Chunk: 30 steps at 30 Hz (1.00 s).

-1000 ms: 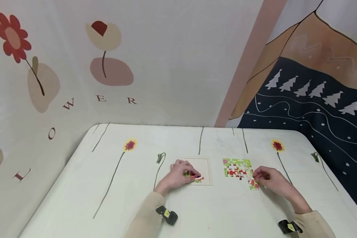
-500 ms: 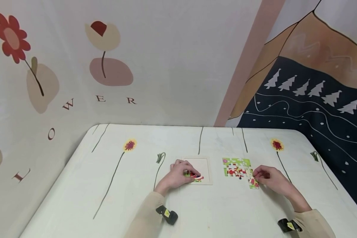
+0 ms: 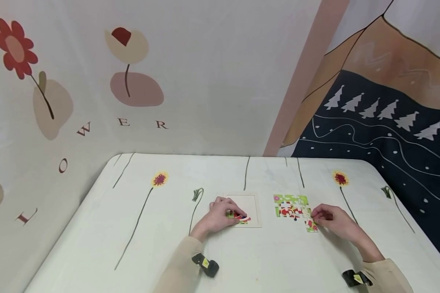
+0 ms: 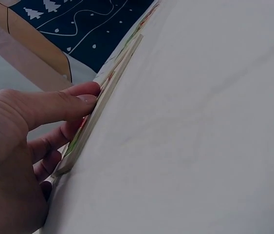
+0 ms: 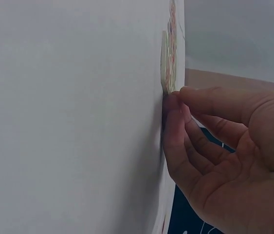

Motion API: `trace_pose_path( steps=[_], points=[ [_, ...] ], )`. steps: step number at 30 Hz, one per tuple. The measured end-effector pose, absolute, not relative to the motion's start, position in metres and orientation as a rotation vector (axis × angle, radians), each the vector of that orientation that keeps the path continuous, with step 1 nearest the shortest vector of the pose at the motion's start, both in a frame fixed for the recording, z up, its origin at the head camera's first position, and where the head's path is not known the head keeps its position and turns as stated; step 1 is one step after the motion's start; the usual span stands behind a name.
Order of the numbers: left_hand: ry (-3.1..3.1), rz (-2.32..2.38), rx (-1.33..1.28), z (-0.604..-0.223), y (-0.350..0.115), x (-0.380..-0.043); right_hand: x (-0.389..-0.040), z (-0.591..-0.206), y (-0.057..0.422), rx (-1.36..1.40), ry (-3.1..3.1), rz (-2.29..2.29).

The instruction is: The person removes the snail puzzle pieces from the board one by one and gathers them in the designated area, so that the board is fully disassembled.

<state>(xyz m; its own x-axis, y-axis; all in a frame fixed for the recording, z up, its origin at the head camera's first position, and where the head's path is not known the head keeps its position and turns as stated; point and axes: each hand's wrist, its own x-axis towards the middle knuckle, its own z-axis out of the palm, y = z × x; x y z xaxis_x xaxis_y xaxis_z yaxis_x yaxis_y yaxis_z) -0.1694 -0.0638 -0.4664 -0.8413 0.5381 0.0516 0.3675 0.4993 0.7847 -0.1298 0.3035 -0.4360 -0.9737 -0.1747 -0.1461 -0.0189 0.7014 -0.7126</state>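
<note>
In the head view, a shallow wooden puzzle tray [image 3: 246, 200] lies on the table with a few colourful jigsaw pieces [image 3: 245, 220] in its near part. My left hand [image 3: 218, 213] reaches over the tray's left side, thumb and fingers bent down around a puzzle piece there; the hand covers part of the pieces. To the right lies a patch of green, white and red jigsaw pieces [image 3: 291, 205], outside the tray. At its right edge my right hand [image 3: 331, 217] pinches a puzzle piece [image 3: 311, 225] with thumb and index finger, as the right wrist view suggests; the fingertips hide most of the contact.
The table is covered by a white cloth [image 3: 264, 260] printed with flowers and stems. Behind it hangs a pale curtain [image 3: 212, 81] with flower prints. A dark blue cloth with white trees [image 3: 374, 122] hangs at the right. Each wrist wears a black camera strap [image 3: 205, 264].
</note>
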Motion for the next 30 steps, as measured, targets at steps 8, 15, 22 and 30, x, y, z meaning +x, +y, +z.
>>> trace_pose_path(
  steps=[8, 15, 22, 30],
  points=[
    [2.539, 1.251, 0.797, -0.467, -0.066, -0.169, -0.129, -0.434, 0.302, -0.155, 2.696, -1.170],
    [2.523, 1.222, 0.811, -0.465, -0.070, -0.170, -0.130, -0.430, 0.293, -0.209, 2.689, -1.250],
    [2.531, 1.284, 0.801, -0.461, -0.075, -0.171, -0.135, -0.429, 0.272, -0.291, 2.695, -1.274],
    [2.566, 1.293, 0.741, -0.459, -0.085, -0.171, -0.140, -0.424, 0.246, -0.401, 2.627, -1.345]
  ],
)
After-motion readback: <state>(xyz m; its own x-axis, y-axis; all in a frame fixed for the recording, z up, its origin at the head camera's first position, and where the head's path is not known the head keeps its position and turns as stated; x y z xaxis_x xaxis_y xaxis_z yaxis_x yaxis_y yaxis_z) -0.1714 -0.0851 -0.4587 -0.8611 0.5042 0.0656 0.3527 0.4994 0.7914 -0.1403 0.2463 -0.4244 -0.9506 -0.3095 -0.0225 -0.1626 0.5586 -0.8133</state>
